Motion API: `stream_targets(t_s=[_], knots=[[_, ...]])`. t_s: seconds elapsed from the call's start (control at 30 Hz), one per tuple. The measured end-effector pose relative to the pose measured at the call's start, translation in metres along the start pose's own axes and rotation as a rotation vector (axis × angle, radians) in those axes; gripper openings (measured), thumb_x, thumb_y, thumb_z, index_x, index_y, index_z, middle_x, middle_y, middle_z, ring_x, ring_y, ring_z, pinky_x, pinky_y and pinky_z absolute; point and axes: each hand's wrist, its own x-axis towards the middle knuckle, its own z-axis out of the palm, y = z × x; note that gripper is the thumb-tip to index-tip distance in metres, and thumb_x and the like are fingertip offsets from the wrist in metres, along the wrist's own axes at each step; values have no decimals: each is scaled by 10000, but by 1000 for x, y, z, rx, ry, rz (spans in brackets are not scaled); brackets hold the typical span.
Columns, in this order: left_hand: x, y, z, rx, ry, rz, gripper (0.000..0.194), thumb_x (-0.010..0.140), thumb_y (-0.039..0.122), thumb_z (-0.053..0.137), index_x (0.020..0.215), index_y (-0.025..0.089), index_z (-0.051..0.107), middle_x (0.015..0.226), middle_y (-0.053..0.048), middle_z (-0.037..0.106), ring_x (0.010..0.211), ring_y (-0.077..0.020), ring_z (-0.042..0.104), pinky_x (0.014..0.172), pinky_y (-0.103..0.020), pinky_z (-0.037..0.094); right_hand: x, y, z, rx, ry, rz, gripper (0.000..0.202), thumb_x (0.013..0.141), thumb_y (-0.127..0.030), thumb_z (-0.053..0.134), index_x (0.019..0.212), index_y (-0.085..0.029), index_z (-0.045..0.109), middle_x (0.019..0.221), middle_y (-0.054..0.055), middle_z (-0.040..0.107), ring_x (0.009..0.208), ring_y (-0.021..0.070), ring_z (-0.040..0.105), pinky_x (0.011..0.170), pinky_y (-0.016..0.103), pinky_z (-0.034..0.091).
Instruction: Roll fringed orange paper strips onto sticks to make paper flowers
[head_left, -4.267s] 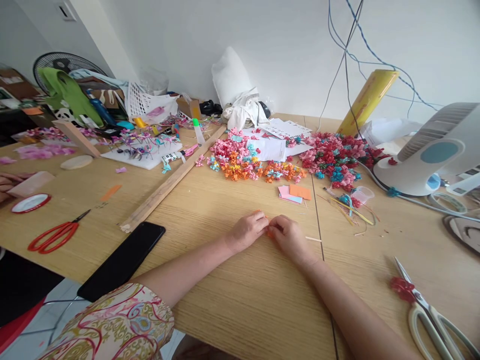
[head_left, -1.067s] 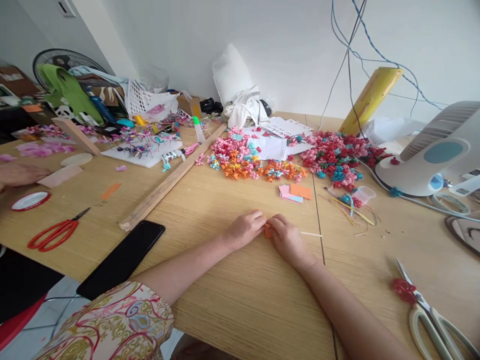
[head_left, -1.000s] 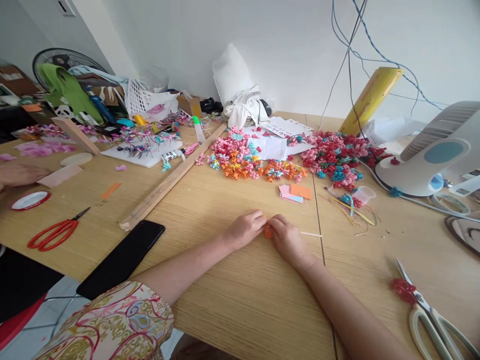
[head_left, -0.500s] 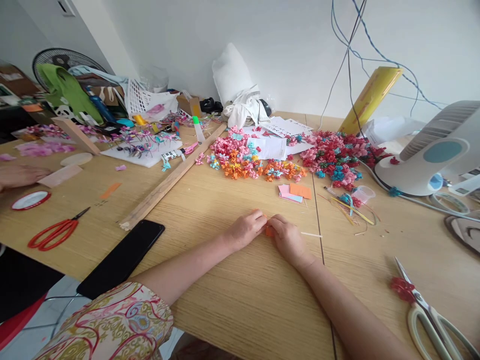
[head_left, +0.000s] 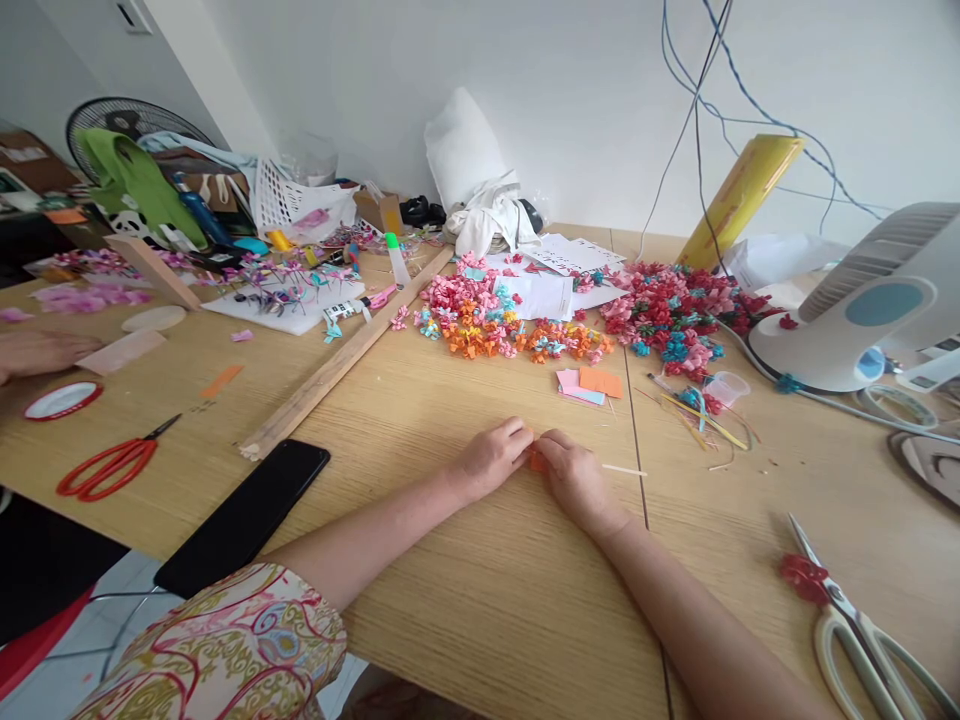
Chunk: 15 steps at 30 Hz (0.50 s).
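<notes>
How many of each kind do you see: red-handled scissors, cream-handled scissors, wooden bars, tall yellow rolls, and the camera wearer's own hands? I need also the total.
Red-handled scissors: 1
Cream-handled scissors: 1
Wooden bars: 2
Tall yellow roll: 1
Wearer's left hand and right hand: 2
Total: 7

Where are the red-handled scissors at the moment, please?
In the head view, the red-handled scissors lie on the left side of the table, just left of the black phone and below the red-rimmed white disc.
</notes>
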Motion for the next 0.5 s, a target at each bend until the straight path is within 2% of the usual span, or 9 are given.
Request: stream_targets(t_s=[0.3,0.5], knots=[[-1,-1,0,11,26,23,72,815,135,430,792,160,493,844,-30,505,815,-128,534,726,-221,453,-1,0,0,-46,-2,-4,194,808,-82,375,826,-187,537,823,25,528,696,108,513,620,195,366],[0,-2,0,48,35,43,87,828,165,430,772,151,496,801,-24,497,751,-125,533,681,-226,459,0,-1,2,78,85,70,196,819,-129,401,950,-196,530,914,37,545,772,116,543,667,202,398]])
